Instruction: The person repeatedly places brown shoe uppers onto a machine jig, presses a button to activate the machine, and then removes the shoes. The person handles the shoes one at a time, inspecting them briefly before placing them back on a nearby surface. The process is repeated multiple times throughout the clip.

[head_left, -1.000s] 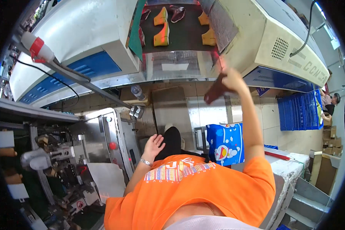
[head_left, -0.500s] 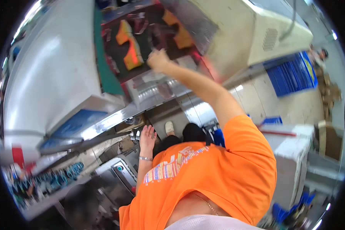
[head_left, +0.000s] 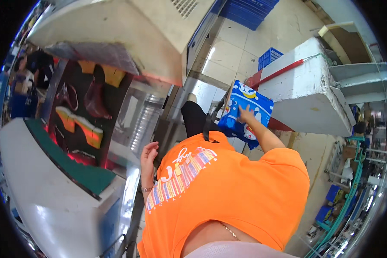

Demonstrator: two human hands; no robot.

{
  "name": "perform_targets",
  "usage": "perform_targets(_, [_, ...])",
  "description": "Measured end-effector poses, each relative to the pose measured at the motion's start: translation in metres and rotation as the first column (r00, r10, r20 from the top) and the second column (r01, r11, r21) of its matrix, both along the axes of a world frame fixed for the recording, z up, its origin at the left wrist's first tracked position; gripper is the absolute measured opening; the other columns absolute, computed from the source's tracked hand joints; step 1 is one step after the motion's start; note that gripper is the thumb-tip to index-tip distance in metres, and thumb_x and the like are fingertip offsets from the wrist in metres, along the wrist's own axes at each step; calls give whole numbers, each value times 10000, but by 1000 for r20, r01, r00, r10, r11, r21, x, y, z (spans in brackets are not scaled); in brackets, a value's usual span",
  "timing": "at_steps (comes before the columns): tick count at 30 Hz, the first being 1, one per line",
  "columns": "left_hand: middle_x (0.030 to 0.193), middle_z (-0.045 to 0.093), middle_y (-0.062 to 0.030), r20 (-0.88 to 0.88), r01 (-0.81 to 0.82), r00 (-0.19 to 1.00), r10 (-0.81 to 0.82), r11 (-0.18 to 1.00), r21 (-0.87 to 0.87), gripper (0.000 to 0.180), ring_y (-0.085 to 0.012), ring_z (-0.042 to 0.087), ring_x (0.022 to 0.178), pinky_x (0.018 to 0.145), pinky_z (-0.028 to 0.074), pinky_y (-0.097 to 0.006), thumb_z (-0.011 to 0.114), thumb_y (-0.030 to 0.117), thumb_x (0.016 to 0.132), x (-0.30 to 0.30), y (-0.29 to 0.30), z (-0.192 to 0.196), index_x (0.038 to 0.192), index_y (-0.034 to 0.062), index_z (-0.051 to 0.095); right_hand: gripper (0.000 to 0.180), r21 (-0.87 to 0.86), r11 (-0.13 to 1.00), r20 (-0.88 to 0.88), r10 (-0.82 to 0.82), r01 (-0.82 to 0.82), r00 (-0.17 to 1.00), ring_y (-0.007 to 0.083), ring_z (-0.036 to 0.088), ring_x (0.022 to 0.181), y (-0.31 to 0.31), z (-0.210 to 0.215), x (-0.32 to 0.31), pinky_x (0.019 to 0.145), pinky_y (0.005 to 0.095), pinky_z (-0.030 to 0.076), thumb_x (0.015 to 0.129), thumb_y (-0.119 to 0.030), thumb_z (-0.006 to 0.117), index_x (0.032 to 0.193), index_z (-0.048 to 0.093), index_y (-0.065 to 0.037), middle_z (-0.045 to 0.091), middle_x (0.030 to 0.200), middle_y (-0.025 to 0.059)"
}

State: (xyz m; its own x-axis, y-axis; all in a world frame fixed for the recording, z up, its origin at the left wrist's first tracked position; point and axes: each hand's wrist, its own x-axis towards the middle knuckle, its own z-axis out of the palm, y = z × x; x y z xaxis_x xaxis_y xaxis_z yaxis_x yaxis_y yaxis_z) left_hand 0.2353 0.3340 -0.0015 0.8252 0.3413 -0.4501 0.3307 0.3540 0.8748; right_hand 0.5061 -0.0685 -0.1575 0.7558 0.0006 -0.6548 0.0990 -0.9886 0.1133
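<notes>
My right hand (head_left: pixel 246 115) is over a blue cushion (head_left: pixel 258 104) with white cartoon figures, its fingers apart. Whether the fingertips press on the cushion I cannot tell. Beside the machine's metal edge, my left hand (head_left: pixel 149 155) hangs in front of my body with loosely bent fingers and nothing in it. Left of it, a dark conveyor belt (head_left: pixel 79 127) under reddish light carries shoe parts. Among them are a maroon shoe upper (head_left: pixel 96 98) and orange-yellow soles (head_left: pixel 90 132).
A cream machine hood (head_left: pixel 129 30) juts over the belt's far end, and a pale housing with a green edge (head_left: pixel 81 174) covers the near end. A chipped white block (head_left: pixel 305 94) stands right of the cushion. Blue crates (head_left: pixel 249 13) are on the tiled floor at the back.
My view has swung to the right. My right hand has left the shoe parts over the belt and is now at the blue cushion. My left hand stays low, near my body.
</notes>
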Motion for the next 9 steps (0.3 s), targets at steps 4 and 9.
perform_targets(4, [1150,518,-72,28,357,933,-358,934,27,300,-141,465,1066,910,343,-267,461,88,847,68,-9,52,1133,9,504,1118,-9,994,-84,107,-108,991,477,510,956,-13,-27,-18,817,441,445,594,-299,726,1366,-77,-213,-62,1292,415])
perform_targets(9, [1066,564,-99,-28,204,978,-206,977,-62,271,-156,525,985,860,386,-274,463,162,863,154,-44,43,1076,11,535,1088,59,993,-348,116,-102,930,449,532,943,-25,-26,-5,791,452,453,617,-251,707,1365,-83,-226,-74,1312,390])
